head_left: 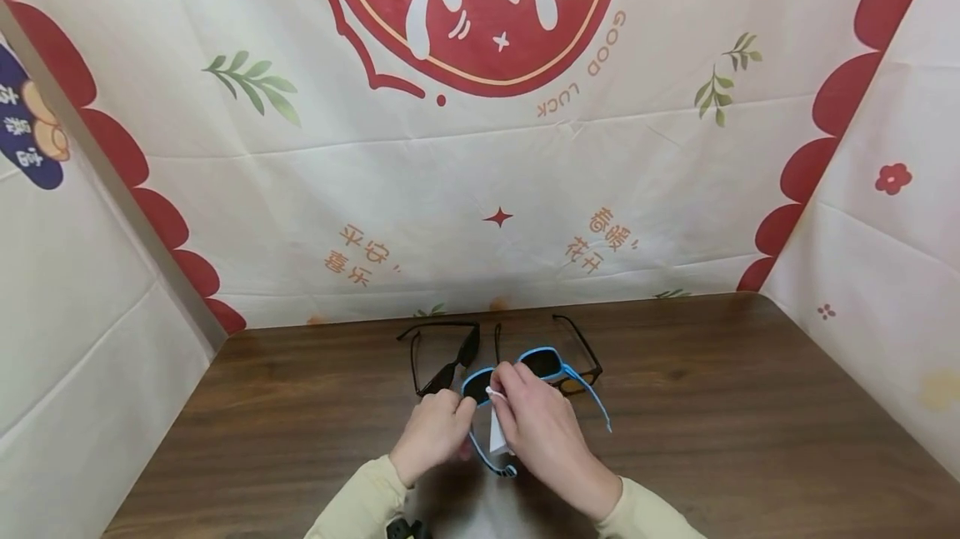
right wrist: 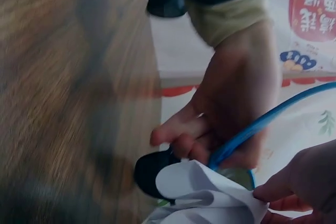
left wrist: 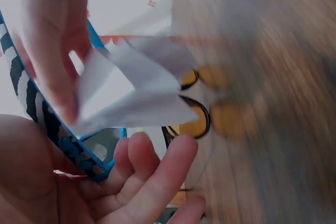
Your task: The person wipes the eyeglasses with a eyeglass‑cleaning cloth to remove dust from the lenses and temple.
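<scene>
Blue-framed sunglasses [head_left: 542, 362] with dark lenses are held up over the table, their arms unfolded. My left hand [head_left: 437, 429] grips them at the left hinge; in the left wrist view, the zebra-striped arm [left wrist: 39, 103] passes between its thumb and fingers. My right hand [head_left: 543, 422] pinches a folded white sheet [right wrist: 210, 195], thin and soft-looking, at the middle of the frame. That sheet hangs below the fingers in the head view and hides part of the glasses in both wrist views.
Black sunglasses [head_left: 447, 376] lie behind the left hand on the brown wooden table [head_left: 712, 406]. Black-framed glasses with amber lenses [left wrist: 195, 119] lie behind the blue pair, partly covered by it. A printed white cloth [head_left: 450, 189] hangs at the table's back edge.
</scene>
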Demonstrator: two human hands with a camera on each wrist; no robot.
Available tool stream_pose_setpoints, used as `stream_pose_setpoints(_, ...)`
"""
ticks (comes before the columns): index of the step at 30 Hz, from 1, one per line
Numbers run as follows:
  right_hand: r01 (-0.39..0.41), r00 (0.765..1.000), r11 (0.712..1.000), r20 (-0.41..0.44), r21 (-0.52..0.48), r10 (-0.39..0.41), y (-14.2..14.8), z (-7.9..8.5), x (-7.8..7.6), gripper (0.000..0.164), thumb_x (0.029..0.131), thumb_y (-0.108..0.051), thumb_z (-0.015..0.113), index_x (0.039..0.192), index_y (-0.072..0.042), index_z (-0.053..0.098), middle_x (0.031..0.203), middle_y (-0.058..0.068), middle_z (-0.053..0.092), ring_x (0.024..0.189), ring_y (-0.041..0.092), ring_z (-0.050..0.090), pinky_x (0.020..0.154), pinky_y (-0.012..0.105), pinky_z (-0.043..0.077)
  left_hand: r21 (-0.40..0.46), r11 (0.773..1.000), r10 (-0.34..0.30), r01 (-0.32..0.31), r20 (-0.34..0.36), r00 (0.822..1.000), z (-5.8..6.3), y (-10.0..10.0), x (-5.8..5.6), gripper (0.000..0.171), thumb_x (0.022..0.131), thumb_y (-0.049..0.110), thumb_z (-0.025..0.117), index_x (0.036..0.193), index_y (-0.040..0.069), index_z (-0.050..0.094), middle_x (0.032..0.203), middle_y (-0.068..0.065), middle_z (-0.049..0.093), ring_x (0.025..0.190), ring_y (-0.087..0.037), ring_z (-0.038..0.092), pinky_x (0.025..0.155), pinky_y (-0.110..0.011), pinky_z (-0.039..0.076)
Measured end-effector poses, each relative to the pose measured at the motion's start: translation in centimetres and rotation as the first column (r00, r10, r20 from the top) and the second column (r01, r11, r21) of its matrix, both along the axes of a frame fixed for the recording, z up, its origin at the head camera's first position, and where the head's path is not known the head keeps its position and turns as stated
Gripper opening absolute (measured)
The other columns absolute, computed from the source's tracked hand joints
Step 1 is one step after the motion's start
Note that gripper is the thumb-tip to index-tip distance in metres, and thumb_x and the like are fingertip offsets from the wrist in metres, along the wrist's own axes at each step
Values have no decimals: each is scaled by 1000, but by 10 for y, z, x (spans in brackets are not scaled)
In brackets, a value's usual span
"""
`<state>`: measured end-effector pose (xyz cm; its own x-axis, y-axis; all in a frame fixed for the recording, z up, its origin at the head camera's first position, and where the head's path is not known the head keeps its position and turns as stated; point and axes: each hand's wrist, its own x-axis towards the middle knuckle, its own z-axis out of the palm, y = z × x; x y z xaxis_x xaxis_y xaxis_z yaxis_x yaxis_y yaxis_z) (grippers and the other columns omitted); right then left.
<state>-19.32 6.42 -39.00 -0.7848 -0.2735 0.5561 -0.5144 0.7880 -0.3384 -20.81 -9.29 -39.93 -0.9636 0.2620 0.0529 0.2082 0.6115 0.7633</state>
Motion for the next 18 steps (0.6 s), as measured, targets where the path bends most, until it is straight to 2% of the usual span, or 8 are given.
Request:
stream_pose_setpoints(5,65,995,996,-74,58,-61,0,-6,-8,19,79,-11,77,86,-12,59,73,-4,53,56,11,47,47,23,35,44,998,-48,44,81,996,1,1,4,31,89,13,42,66,6,60,48,-2,59,45,-14,60,52,-30,44)
stream_pose_setpoints(10,110,984,987,-157,118,-91,2,-17,-14,17,79,-14,77,86,-12,62,73,-2,54,57,15,49,50,26,39,72,995,-76,67,129,989,-1,3,7,35,91,14,41,66,2,61,49,-2,58,45,-14,61,55,-28,44)
stream_pose_setpoints(13,122,975,986,-199,113,-98,3,-22,-17,15,79,-15,77,88,-13,65,75,0,56,60,16,52,52,27,39,69,995,-83,75,123,989,-2,4,8,37,92,14,40,66,0,61,48,-3,58,46,-13,61,54,-27,42)
stream_pose_setpoints(18,96,970,992,-233,78,-76,3,-24,-20,12,80,-16,77,88,-14,68,78,-1,62,64,16,57,57,29,42,48,995,-88,85,69,994,-3,6,8,33,92,13,40,66,5,58,45,-4,57,48,-12,58,48,-26,35)
